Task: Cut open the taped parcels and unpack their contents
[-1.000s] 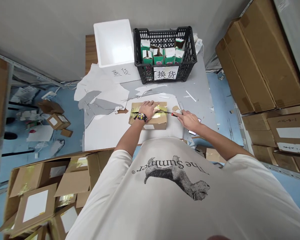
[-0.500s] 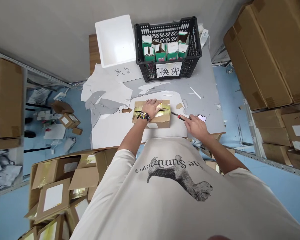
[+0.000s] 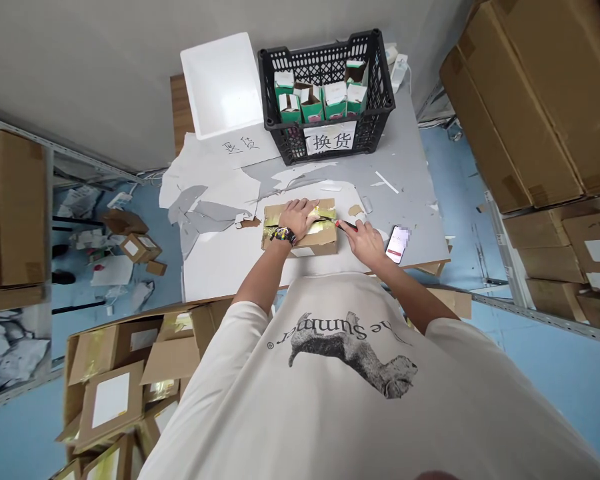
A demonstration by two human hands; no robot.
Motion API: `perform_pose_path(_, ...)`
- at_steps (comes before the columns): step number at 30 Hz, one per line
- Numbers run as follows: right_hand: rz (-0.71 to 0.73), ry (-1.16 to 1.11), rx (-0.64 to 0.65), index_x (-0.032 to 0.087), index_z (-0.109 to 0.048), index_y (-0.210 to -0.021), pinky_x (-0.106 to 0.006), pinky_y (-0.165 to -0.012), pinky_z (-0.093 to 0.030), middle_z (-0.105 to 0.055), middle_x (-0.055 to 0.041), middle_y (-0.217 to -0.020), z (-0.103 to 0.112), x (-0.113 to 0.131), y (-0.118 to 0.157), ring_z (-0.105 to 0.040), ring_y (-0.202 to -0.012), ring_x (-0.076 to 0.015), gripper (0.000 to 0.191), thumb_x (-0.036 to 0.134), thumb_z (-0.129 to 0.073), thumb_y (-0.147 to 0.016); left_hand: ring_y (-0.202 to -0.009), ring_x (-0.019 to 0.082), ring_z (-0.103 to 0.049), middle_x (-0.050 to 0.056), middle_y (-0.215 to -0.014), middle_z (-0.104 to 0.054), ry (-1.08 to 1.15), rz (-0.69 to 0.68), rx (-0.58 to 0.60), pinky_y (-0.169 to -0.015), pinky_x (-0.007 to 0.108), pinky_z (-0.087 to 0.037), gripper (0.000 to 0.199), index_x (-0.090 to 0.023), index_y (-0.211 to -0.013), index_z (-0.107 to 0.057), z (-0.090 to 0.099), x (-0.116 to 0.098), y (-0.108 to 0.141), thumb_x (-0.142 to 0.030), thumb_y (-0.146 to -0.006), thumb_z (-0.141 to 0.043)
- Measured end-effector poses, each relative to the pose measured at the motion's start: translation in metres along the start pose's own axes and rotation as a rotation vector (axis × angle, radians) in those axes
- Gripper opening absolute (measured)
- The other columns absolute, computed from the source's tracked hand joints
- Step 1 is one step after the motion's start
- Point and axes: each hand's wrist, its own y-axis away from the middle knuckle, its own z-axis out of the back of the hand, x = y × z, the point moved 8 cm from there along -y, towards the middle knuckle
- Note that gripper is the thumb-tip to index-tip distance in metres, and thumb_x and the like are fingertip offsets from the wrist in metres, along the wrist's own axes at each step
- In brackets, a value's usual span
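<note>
- Left hand (image 3: pixel 297 219): open and flat, fingers spread, palm down on top of the carton; it presses rather than grasps.
- Right hand (image 3: pixel 365 243): fingers pinched closed on the rear of the tool, wrist low, just beside the carton's right end.
- Slim black tool (image 3: pixel 344 223): red band near the fingers, probably a utility knife, though the blade is too small to tell; its tip reaches the tape on top of the carton.
- Small cardboard carton (image 3: pixel 320 245): lies flat near the middle of the desk's near edge, on a white sheet, under the left hand.
- Gold tape (image 3: pixel 327 212): runs across the carton's top, torn or lifted in places.
- Handling note: the flat palm pins the carton so it cannot slide, and the low, shallow tool angle suits tape work; the left fingers sit close to the tip, so they are best kept clear of its line.
- White sheet (image 3: pixel 220 260): lies under the carton, with torn scraps about it.
- Grey desk (image 3: pixel 410 167): carries everything listed here.
- Smartphone (image 3: pixel 397 244): lies near the right edge, screen up.
- Black plastic crate (image 3: pixel 280 133): at the far edge, holding green-and-white boxes (image 3: pixel 300 107).
- White foam box (image 3: pixel 221 83): in the far left corner.
- Cardboard cartons (image 3: pixel 525 100): stacked on shelving to the right.
</note>
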Motion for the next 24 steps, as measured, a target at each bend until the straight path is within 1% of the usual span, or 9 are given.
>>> perform_pose_path(5, 0.045, -0.005, -0.004, 0.036, -0.034, -0.194, -0.043, -0.101, -0.048, -0.065, -0.0212, -0.151, -0.003, -0.016, 0.01, -0.057, -0.128, -0.0383, 0.07, 0.033, -0.032, -0.124, -0.146, 0.042, -0.062, 0.019, -0.165, -0.072, 0.007, -0.009, -0.011, -0.131, 0.059, -0.042, 0.07, -0.026, -0.179, -0.064, -0.001, -0.002, 0.006, -0.058, -0.121, -0.042)
perform_pose_path(8, 0.033, -0.018, 0.001, 0.035, -0.033, -0.195, -0.042, -0.1, -0.048, -0.064, -0.0211, -0.153, -0.008, -0.01, 0.005, -0.056, -0.129, -0.0382, 0.071, 0.035, -0.033, -0.123, -0.146, 0.043, -0.062, 0.019, -0.165, -0.072, 0.006, -0.001, -0.013, -0.131, 0.06, -0.043, 0.069, -0.026, -0.178, -0.065, -0.001, -0.005, 0.009, -0.057, -0.12, -0.043)
perform_pose_path(12, 0.037, -0.015, -0.004, 0.034, -0.029, -0.196, -0.042, -0.102, -0.047, -0.063, -0.0214, -0.156, -0.013, -0.004, -0.007, -0.055, -0.131, -0.0384, 0.074, 0.035, -0.037, -0.123, -0.148, 0.043, -0.062, 0.021, -0.166, -0.071, -0.001, 0.014, -0.013, -0.133, 0.059, -0.042, 0.069, -0.023, -0.177, -0.067, 0.0, -0.006, 0.011, -0.056, -0.12, -0.045)
perform_pose_path(14, 0.04, 0.004, -0.023, 0.035, -0.029, -0.196, -0.043, -0.104, -0.046, -0.063, -0.0214, -0.156, -0.012, -0.016, -0.01, -0.055, -0.13, -0.0383, 0.075, 0.031, -0.039, -0.122, -0.148, 0.043, -0.063, 0.021, -0.165, -0.071, 0.001, 0.018, -0.008, -0.133, 0.059, -0.043, 0.067, -0.023, -0.176, -0.068, 0.001, -0.007, 0.013, -0.053, -0.12, -0.044)
perform_pose_path(16, -0.02, 0.019, -0.059, 0.033, -0.03, -0.196, -0.044, -0.103, -0.047, -0.064, -0.0223, -0.153, -0.008, -0.041, -0.009, -0.056, -0.127, -0.0389, 0.076, 0.029, -0.039, -0.121, -0.148, 0.042, -0.064, 0.02, -0.164, -0.072, 0.009, 0.008, 0.008, -0.133, 0.059, -0.043, 0.066, -0.024, -0.175, -0.069, 0.0, -0.008, 0.017, -0.051, -0.121, -0.043)
perform_pose_path(18, -0.103, 0.012, -0.11, 0.029, -0.032, -0.196, -0.044, -0.102, -0.048, -0.065, -0.0228, -0.15, -0.001, -0.069, -0.007, -0.056, -0.125, -0.0398, 0.075, 0.032, -0.039, -0.121, -0.15, 0.041, -0.064, 0.02, -0.165, -0.072, 0.012, -0.004, 0.015, -0.135, 0.058, -0.042, 0.065, -0.024, -0.174, -0.07, -0.001, -0.008, 0.02, -0.05, -0.121, -0.044)
perform_pose_path(19, -0.119, -0.002, -0.133, 0.028, -0.033, -0.196, -0.044, -0.103, -0.049, -0.066, -0.0222, -0.149, 0.003, -0.078, -0.006, -0.057, -0.125, -0.0399, 0.074, 0.034, -0.037, -0.122, -0.152, 0.041, -0.063, 0.019, -0.167, -0.072, 0.011, -0.005, 0.01, -0.137, 0.057, -0.041, 0.065, -0.024, -0.174, -0.07, 0.0, -0.008, 0.02, -0.05, -0.121, -0.045)
perform_pose_path(21, -0.1, -0.044, -0.171, 0.028, -0.035, -0.195, -0.043, -0.104, -0.051, -0.066, -0.0202, -0.148, 0.008, -0.085, -0.005, -0.059, -0.126, -0.0391, 0.072, 0.037, -0.033, -0.123, -0.155, 0.04, -0.063, 0.018, -0.17, -0.07, 0.01, 0.001, -0.007, -0.139, 0.057, -0.04, 0.065, -0.023, -0.174, -0.069, 0.002, -0.005, 0.019, -0.051, -0.121, -0.046)
perform_pose_path(24, -0.066, -0.12, -0.178, 0.027, -0.032, -0.196, -0.041, -0.105, -0.054, -0.068, -0.0192, -0.149, 0.004, -0.076, -0.01, -0.064, -0.128, -0.0378, 0.073, 0.038, -0.036, -0.124, -0.156, 0.038, -0.064, 0.016, -0.171, -0.071, 0.03, 0.001, 0.004, -0.138, 0.057, -0.043, 0.063, -0.024, -0.173, -0.07, 0.004, 0.0, 0.01, -0.049, -0.121, -0.047)
